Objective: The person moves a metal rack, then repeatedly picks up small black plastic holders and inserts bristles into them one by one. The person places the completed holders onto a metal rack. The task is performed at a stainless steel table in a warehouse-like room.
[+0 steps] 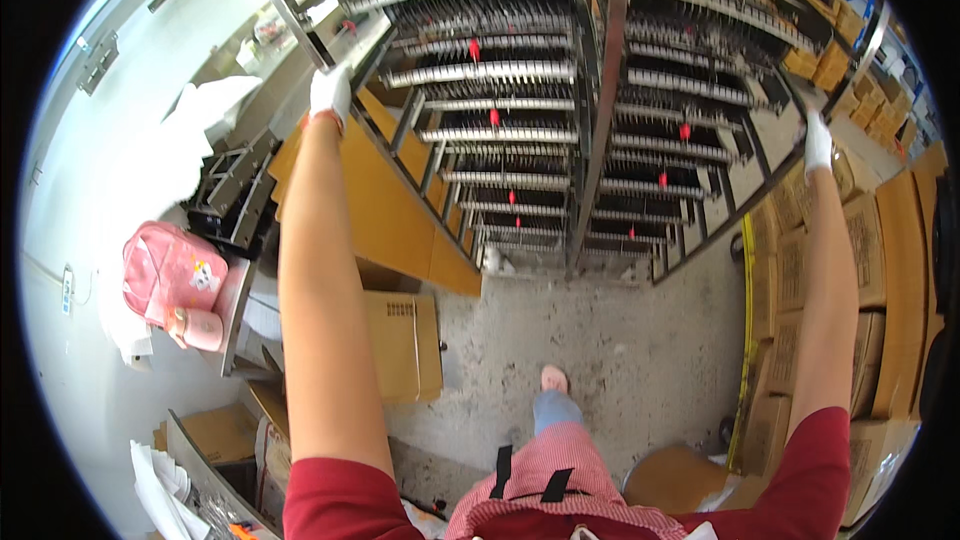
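A tall metal rack (600, 130) stands before me, its many shelf levels lined with white-edged rows of thin upright pieces too small to make out. Red clips (474, 50) hang on several of those rows. My left hand (330, 95), in a white glove, is closed round the rack's left upright. On the opposite side my right hand (818, 143), gloved in white too, grips the right upright, its fingers partly hidden. Both arms are stretched out wide.
Stacked cardboard boxes (862, 240) line the right side behind a yellow edge. A large cardboard sheet (410, 210) leans left of the rack, with a cardboard box (405, 345) below it. A pink backpack (165, 265) and pink bottle (196, 328) sit at the left.
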`<state>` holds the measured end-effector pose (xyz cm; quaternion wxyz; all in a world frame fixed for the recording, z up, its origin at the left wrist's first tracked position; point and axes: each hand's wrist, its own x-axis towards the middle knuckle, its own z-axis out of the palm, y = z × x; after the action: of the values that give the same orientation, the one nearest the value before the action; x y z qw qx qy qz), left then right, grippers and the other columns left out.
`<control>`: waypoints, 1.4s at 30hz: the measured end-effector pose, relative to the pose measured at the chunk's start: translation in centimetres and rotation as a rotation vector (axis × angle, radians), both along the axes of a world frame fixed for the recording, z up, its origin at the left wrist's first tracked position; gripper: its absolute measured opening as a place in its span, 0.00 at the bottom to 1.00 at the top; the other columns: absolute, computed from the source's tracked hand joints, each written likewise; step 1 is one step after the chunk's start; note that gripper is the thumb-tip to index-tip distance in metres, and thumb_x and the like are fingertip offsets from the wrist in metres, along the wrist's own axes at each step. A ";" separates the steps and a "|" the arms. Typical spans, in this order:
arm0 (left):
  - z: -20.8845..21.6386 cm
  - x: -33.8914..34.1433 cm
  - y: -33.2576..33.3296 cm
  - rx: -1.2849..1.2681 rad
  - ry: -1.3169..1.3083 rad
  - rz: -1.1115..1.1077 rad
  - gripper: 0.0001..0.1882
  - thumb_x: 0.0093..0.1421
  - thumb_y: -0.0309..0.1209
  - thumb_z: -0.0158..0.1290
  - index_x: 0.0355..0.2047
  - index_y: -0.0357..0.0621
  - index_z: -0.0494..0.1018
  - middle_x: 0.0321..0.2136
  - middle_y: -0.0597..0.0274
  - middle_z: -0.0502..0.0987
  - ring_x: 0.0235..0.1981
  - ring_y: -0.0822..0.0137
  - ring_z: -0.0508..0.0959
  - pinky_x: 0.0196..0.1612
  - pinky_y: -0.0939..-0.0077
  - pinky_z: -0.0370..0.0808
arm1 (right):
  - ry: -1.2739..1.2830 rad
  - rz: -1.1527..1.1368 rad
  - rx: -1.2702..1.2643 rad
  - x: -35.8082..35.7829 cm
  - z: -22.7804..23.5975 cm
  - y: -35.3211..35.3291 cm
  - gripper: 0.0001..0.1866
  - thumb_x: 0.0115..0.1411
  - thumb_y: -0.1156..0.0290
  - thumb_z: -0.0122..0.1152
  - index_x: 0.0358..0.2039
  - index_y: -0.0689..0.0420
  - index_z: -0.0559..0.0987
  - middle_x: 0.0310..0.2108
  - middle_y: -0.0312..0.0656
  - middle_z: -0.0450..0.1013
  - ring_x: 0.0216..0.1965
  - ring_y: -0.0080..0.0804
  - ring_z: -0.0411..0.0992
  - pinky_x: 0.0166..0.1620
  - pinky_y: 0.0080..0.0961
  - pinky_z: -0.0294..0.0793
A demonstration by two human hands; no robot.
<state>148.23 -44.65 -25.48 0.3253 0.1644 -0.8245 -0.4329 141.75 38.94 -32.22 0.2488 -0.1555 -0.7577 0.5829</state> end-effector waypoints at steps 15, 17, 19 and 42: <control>-0.1 5.8 2.2 0.075 -0.046 0.190 0.21 0.62 0.43 0.52 0.40 0.34 0.74 0.35 0.52 0.79 0.38 0.60 0.78 0.47 0.68 0.72 | 0.129 -0.080 -0.131 1.3 -0.3 -0.4 0.19 0.66 0.53 0.54 0.35 0.58 0.77 0.17 0.35 0.66 0.18 0.25 0.64 0.25 0.23 0.65; -0.3 6.7 5.9 0.099 0.115 0.319 0.23 0.65 0.46 0.52 0.38 0.33 0.74 0.29 0.53 0.79 0.33 0.60 0.78 0.44 0.66 0.73 | 0.112 -0.207 -0.173 3.0 0.1 0.1 0.18 0.67 0.53 0.54 0.37 0.57 0.77 0.16 0.33 0.63 0.18 0.24 0.62 0.25 0.23 0.65; -1.3 8.4 6.0 0.037 0.135 0.385 0.21 0.64 0.43 0.54 0.41 0.34 0.73 0.26 0.56 0.78 0.26 0.65 0.77 0.36 0.69 0.75 | 0.020 -0.145 -0.107 2.9 -0.5 1.9 0.17 0.68 0.55 0.52 0.36 0.57 0.76 0.16 0.34 0.63 0.17 0.25 0.62 0.26 0.25 0.67; -4.0 14.9 11.9 0.181 0.116 0.141 0.13 0.62 0.31 0.46 0.21 0.39 0.67 0.14 0.60 0.70 0.14 0.67 0.72 0.21 0.69 0.69 | -0.035 -0.167 -0.191 0.2 -0.2 12.4 0.19 0.66 0.52 0.52 0.25 0.54 0.73 0.17 0.33 0.65 0.19 0.25 0.63 0.27 0.27 0.64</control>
<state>163.10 -32.74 -29.48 0.3860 0.2252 -0.7482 -0.4904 141.97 51.37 -32.42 0.2673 -0.2513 -0.6875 0.6267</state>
